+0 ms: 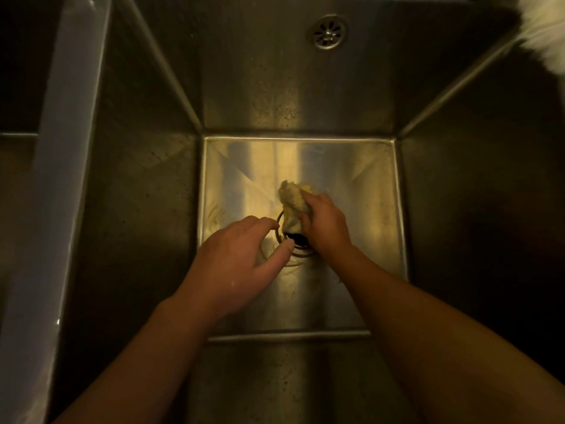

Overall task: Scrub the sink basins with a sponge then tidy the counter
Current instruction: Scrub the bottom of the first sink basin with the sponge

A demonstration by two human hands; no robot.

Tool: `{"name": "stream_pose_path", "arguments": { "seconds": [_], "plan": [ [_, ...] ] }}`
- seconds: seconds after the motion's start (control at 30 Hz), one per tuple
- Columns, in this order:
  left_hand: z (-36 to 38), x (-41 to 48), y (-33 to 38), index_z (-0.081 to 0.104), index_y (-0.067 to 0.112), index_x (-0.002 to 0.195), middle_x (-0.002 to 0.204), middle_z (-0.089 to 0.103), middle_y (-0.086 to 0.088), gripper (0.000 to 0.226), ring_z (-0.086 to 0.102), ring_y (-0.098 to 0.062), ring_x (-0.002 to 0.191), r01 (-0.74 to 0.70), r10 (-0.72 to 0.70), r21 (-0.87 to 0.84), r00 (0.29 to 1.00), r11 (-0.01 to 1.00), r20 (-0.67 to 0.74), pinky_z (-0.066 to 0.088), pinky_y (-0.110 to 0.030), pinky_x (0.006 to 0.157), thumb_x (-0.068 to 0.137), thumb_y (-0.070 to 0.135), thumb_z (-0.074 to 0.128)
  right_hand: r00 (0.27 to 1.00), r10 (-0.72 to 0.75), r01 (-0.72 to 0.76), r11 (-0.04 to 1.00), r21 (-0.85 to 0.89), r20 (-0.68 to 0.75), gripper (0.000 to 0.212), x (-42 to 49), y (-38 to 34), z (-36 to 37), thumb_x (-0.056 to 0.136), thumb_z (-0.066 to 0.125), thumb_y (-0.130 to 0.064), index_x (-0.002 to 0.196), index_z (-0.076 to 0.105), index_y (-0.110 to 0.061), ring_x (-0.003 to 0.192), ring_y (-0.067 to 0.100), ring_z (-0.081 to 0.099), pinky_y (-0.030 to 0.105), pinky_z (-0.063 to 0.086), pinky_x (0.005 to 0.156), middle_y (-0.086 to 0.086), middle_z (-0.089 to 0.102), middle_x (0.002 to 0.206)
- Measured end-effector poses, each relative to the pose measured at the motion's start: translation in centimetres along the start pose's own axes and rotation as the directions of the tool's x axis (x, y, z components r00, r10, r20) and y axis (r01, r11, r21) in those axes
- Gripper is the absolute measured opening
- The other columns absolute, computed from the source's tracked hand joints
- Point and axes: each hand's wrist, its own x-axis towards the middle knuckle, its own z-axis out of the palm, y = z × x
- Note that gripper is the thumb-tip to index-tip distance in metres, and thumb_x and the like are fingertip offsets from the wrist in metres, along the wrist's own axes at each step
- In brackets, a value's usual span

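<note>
I look straight down into a deep stainless steel sink basin. My right hand grips a crumpled yellowish sponge and holds it over the far edge of the round drain in the basin floor. My left hand hovers over the near left side of the drain, its fingers loosely spread and reaching toward the drain rim, holding nothing. Both forearms come in from the bottom of the view and cover the near part of the floor.
An overflow grille sits high on the far wall. A steel divider rim runs down the left side, with another dark basin beyond it. Something white and fuzzy shows at the top right corner. The walls carry dark specks.
</note>
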Motion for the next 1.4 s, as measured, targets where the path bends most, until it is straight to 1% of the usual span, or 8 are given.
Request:
{"name": "stream_pose_path", "arguments": {
  "seconds": [0.1, 0.2, 0.43, 0.63, 0.77, 1.03, 1.23, 1.4],
  "plan": [
    [-0.1, 0.0, -0.3, 0.057, 0.033, 0.125, 0.116, 0.065, 0.009, 0.051, 0.061, -0.012, 0.102, 0.023, -0.024, -0.003, 1.000, 1.000, -0.021, 0.052, -0.040, 0.083, 0.091, 0.066, 0.038, 0.983, -0.157, 0.154, 0.988, 0.032, 0.096, 0.044, -0.1, -2.0, 0.7, 0.092, 0.051, -0.039, 0.136, 0.055, -0.036, 0.096, 0.029, 0.061, 0.039, 0.052, 0.087, 0.002, 0.053, 0.110],
    [0.0, 0.0, -0.2, 0.058, 0.032, 0.125, 0.114, 0.065, 0.008, 0.051, 0.061, -0.012, 0.101, 0.024, -0.024, 0.000, 1.000, 1.000, -0.010, 0.052, -0.041, 0.082, 0.091, 0.066, 0.039, 0.965, -0.257, 0.258, 0.966, -0.001, 0.049, 0.043, 0.3, -1.9, -0.5, 0.092, 0.046, -0.045, 0.132, 0.058, -0.036, 0.092, 0.020, 0.057, 0.033, 0.051, 0.082, -0.005, 0.047, 0.105],
    [0.4, -0.3, -0.2, 0.055, 0.034, 0.125, 0.114, 0.064, 0.012, 0.049, 0.060, -0.009, 0.100, 0.014, -0.015, 0.015, 1.000, 1.000, 0.018, 0.052, -0.038, 0.081, 0.093, 0.066, 0.039, 0.989, -0.149, 0.150, 0.988, -0.030, 0.025, 0.043, 2.7, 0.3, -1.0, 0.097, 0.054, -0.028, 0.140, 0.054, -0.029, 0.098, 0.025, 0.056, 0.023, 0.036, 0.080, 0.007, 0.051, 0.113],
    [0.7, -0.1, -0.9, 0.056, 0.038, 0.118, 0.108, 0.064, 0.013, 0.043, 0.059, -0.008, 0.097, 0.024, -0.024, 0.011, 1.000, 1.000, 0.012, 0.052, -0.038, 0.079, 0.091, 0.067, 0.038, 0.957, -0.206, 0.175, 0.972, 0.157, 0.203, 0.046, -0.7, -1.6, 2.6, 0.089, 0.061, -0.030, 0.135, 0.061, -0.026, 0.100, 0.029, 0.063, 0.040, 0.051, 0.087, 0.010, 0.063, 0.112],
    [0.7, -0.1, -0.9, 0.055, 0.039, 0.121, 0.109, 0.063, 0.013, 0.047, 0.059, -0.008, 0.099, 0.045, -0.045, 0.002, 0.999, 0.999, 0.016, 0.052, -0.038, 0.079, 0.090, 0.069, 0.037, 0.943, -0.226, 0.197, 0.970, 0.140, 0.242, 0.045, -0.7, -1.5, 0.7, 0.081, 0.055, -0.038, 0.119, 0.071, -0.021, 0.092, 0.027, 0.064, 0.037, 0.050, 0.080, 0.008, 0.069, 0.100],
    [0.5, 0.1, -0.5, 0.056, 0.033, 0.127, 0.119, 0.063, 0.010, 0.056, 0.060, -0.011, 0.105, 0.050, -0.050, -0.007, 0.999, 0.999, 0.019, 0.052, -0.038, 0.085, 0.090, 0.070, 0.036, 0.994, -0.039, 0.043, 0.998, 0.036, -0.099, 0.036, 0.1, 2.6, -6.9, 0.088, 0.069, -0.014, 0.124, 0.068, -0.012, 0.102, 0.034, 0.061, 0.023, 0.036, 0.080, 0.017, 0.066, 0.112],
    [1.2, -0.2, -0.2, 0.055, 0.033, 0.128, 0.117, 0.063, 0.012, 0.058, 0.060, -0.008, 0.103, 0.005, -0.006, 0.009, 0.998, 1.000, 0.063, 0.052, -0.036, 0.084, 0.089, 0.071, 0.035, 0.985, 0.173, -0.168, 0.978, -0.126, 0.023, 0.060, -4.3, 7.7, -6.4, 0.092, 0.064, -0.022, 0.147, 0.042, -0.015, 0.119, 0.039, 0.053, 0.039, 0.043, 0.096, 0.019, 0.053, 0.133],
    [1.3, -0.4, -0.2, 0.054, 0.033, 0.130, 0.121, 0.062, 0.012, 0.059, 0.059, -0.008, 0.106, 0.012, -0.012, 0.004, 0.997, 1.000, 0.082, 0.052, -0.037, 0.086, 0.089, 0.071, 0.035, 0.964, 0.265, -0.259, 0.958, -0.124, 0.034, 0.063, -6.5, 8.5, -6.8, 0.090, 0.066, -0.022, 0.146, 0.039, -0.015, 0.120, 0.041, 0.054, 0.042, 0.044, 0.097, 0.019, 0.053, 0.136]
  ]
}}
